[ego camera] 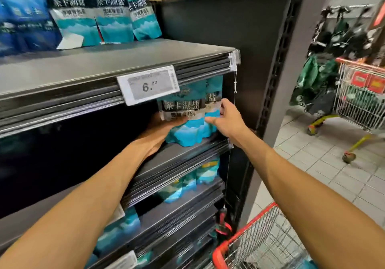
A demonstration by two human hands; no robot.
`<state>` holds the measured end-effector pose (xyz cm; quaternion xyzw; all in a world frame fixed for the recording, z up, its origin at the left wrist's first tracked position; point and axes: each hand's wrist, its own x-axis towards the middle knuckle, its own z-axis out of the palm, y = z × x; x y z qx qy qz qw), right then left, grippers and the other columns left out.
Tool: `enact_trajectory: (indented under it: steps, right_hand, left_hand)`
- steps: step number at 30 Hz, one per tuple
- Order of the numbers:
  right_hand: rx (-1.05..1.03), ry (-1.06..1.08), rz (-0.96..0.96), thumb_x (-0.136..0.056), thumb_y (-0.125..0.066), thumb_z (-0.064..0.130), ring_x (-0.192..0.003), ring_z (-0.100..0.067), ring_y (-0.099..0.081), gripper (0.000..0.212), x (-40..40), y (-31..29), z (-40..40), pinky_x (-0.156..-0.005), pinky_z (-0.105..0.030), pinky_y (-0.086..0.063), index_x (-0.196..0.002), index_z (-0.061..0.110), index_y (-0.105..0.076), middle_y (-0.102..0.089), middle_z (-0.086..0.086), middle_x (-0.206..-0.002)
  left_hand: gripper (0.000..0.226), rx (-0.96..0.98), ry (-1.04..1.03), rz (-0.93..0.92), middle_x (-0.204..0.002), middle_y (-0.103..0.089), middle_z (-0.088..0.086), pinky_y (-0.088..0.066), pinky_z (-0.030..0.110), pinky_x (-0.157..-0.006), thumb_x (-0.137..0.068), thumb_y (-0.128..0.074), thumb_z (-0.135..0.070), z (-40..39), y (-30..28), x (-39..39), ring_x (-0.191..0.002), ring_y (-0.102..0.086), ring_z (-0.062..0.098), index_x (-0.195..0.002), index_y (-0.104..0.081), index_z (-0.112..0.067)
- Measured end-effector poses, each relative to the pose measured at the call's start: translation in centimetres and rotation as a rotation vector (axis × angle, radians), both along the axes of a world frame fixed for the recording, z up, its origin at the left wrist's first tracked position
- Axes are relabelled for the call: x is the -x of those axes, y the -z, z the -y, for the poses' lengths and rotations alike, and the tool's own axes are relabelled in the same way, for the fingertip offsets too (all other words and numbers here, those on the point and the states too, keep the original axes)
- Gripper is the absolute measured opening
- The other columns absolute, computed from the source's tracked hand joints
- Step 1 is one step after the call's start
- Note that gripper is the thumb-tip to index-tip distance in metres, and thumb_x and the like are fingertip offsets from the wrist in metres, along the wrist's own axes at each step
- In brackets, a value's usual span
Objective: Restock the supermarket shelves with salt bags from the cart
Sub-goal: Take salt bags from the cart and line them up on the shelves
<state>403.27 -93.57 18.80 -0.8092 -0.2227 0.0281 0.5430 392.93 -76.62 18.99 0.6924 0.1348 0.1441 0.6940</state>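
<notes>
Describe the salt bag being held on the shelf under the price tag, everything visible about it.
The salt bag is a glossy teal pouch, plastic by its look, with a dark band of white Chinese characters, a pale strip below and a blue-white mountain print at the base. It stands upright near the right end of the shelf, its top hidden behind the price tag. The left hand grips its left side; the right hand touches its right edge. A second bag stands behind it.

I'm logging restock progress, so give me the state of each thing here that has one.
front salt bag: upright on the second shelf, held by both hands
left hand: grips the bag's left side
right hand: touches its right edge, fingers relaxed
top shelf bags: standing upright
price tag: display on
red cart: contents unclear
</notes>
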Motion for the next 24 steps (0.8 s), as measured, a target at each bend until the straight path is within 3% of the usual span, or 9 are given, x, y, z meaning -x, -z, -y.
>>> enact_trajectory:
  steps: [3, 5, 7, 11, 13, 17, 19, 21, 24]
  right_hand:
    - [0.069, 0.111, 0.091, -0.088, -0.072, 0.018, -0.104, -0.025, -0.064, 0.034, 0.3, 0.4, 0.7, -0.093, -0.044, -0.053, -0.115, 0.007, -0.054, -0.067, -0.011, -0.115]
    - [0.110, 0.155, 0.135, -0.092, -0.067, 0.021, -0.108, -0.029, -0.064, 0.036, 1.1, 1.0, 1.1, -0.093, -0.043, -0.053, -0.121, 0.005, -0.052, -0.066, -0.014, -0.118]
    - [0.154, 0.161, 0.176, -0.094, -0.064, 0.021, -0.109, -0.031, -0.063, 0.034, 2.0, 1.6, 1.4, -0.091, -0.042, -0.052, -0.120, 0.005, -0.051, -0.066, -0.015, -0.119]
    - [0.147, 0.116, 0.222, -0.091, -0.062, 0.016, -0.116, -0.023, -0.060, 0.041, 3.8, 3.2, 2.7, -0.095, -0.030, -0.047, -0.129, 0.008, -0.048, -0.063, -0.009, -0.127]
    - [0.092, 0.096, 0.237, -0.091, -0.063, 0.016, -0.109, -0.007, -0.058, 0.045, 4.7, 4.0, 3.5, -0.092, -0.017, -0.042, -0.133, 0.012, -0.046, -0.060, 0.002, -0.125]
    - [0.026, 0.081, 0.264, -0.092, -0.062, 0.019, -0.094, 0.020, -0.052, 0.035, 6.4, 5.3, 5.6, -0.077, 0.003, -0.037, -0.119, 0.033, -0.046, -0.051, 0.026, -0.108]
    - [0.016, 0.081, 0.291, -0.093, -0.062, 0.020, -0.099, 0.014, -0.054, 0.030, 7.3, 5.5, 6.8, -0.083, -0.002, -0.040, -0.115, 0.033, -0.047, -0.056, 0.019, -0.109]
    - [-0.005, 0.091, 0.297, -0.093, -0.063, 0.018, -0.098, 0.003, -0.059, 0.027, 8.4, 5.6, 8.4, -0.088, -0.014, -0.048, -0.116, 0.027, -0.053, -0.062, 0.013, -0.109]
    - [-0.063, 0.125, 0.246, -0.093, -0.065, 0.015, -0.089, -0.005, -0.067, 0.021, 10.8, 5.8, 12.2, -0.081, -0.017, -0.053, -0.113, 0.019, -0.060, -0.070, 0.006, -0.100]
  left_hand:
    - [0.045, 0.026, 0.012, -0.089, -0.112, -0.074, 0.011, -0.057, 0.031, -0.081, -0.073, -0.080, -0.034, 1.4, 0.8, -1.0, -0.094, -0.071, 0.022, -0.110, -0.073, -0.009]
    - [0.014, 0.060, -0.063, -0.125, -0.091, -0.078, 0.002, -0.059, 0.025, -0.069, -0.074, -0.082, -0.034, 2.2, 1.3, -1.4, -0.078, -0.074, 0.014, -0.079, -0.081, -0.022]
    - [0.016, 0.066, -0.143, -0.141, -0.076, -0.077, -0.005, -0.059, 0.022, -0.064, -0.069, -0.087, -0.038, 2.8, 1.4, -1.4, -0.069, -0.074, 0.010, -0.063, -0.078, -0.026]
    - [0.022, 0.078, -0.178, -0.144, -0.075, -0.077, -0.006, -0.051, 0.014, -0.049, -0.066, -0.088, -0.039, 3.2, 1.2, -1.0, -0.066, -0.073, 0.006, -0.062, -0.079, -0.020]
    - [0.021, 0.056, -0.181, -0.128, -0.077, -0.077, -0.008, -0.049, 0.011, -0.048, -0.064, -0.089, -0.041, 3.2, 1.1, -0.6, -0.066, -0.073, 0.003, -0.067, -0.080, -0.023]
    - [0.048, -0.038, -0.217, -0.095, -0.083, -0.075, -0.015, -0.046, 0.006, -0.050, -0.051, -0.087, -0.056, 3.1, 1.3, 0.4, -0.064, -0.067, -0.009, -0.087, -0.078, -0.026]
    - [0.051, -0.145, -0.279, -0.158, -0.087, -0.070, -0.013, -0.046, 0.010, -0.055, -0.060, -0.081, -0.064, 3.3, 1.1, 1.3, -0.067, -0.067, 0.000, -0.085, -0.071, -0.020]
    - [0.065, -0.343, -0.433, -0.229, -0.093, -0.062, -0.002, -0.046, 0.024, -0.073, -0.072, -0.065, -0.074, 3.5, 1.0, 2.4, -0.083, -0.062, 0.016, -0.093, -0.060, -0.013]
    - [0.036, -0.352, -0.676, 0.147, -0.102, -0.060, 0.000, -0.042, 0.021, -0.084, -0.092, -0.057, -0.049, 4.3, 1.0, 5.6, -0.099, -0.059, 0.015, -0.103, -0.049, -0.016]
